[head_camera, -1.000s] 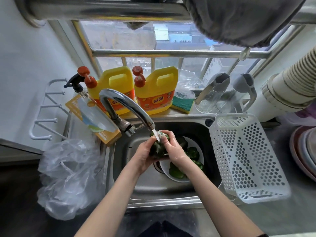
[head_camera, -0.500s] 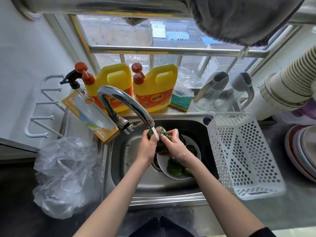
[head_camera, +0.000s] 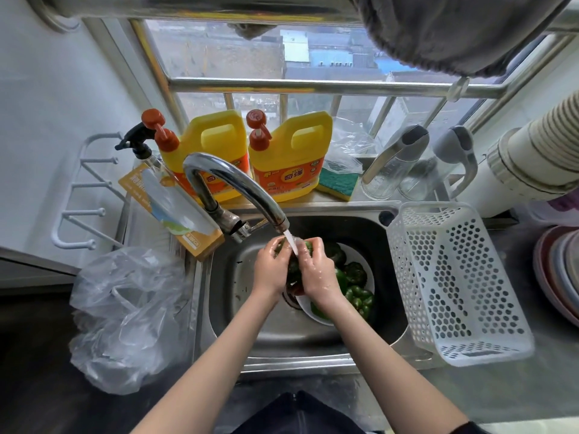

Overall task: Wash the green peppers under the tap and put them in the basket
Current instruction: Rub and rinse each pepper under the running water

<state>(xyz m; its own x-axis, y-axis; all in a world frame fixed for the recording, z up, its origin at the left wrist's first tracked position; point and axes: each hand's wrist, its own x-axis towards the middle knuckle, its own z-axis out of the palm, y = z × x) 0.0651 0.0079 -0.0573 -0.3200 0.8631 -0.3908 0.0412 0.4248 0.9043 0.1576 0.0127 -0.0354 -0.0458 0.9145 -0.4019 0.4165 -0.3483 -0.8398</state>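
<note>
Head cam: pepper [head_camera: 294, 270] btwn both hands' fingers [head_camera: 283, 245].

Daylight is coming through the barred window [head_camera: 313, 57] behind the sink [head_camera: 313, 339]. A white wall [head_camera: 47, 89] is standing left of the window, and steel counter [head_camera: 517, 386] is running right of the sink.

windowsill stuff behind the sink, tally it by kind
yellow jugs: 2
spray bottle: 1
sponge: 1
glass dispensers: 2
total: 6
</note>
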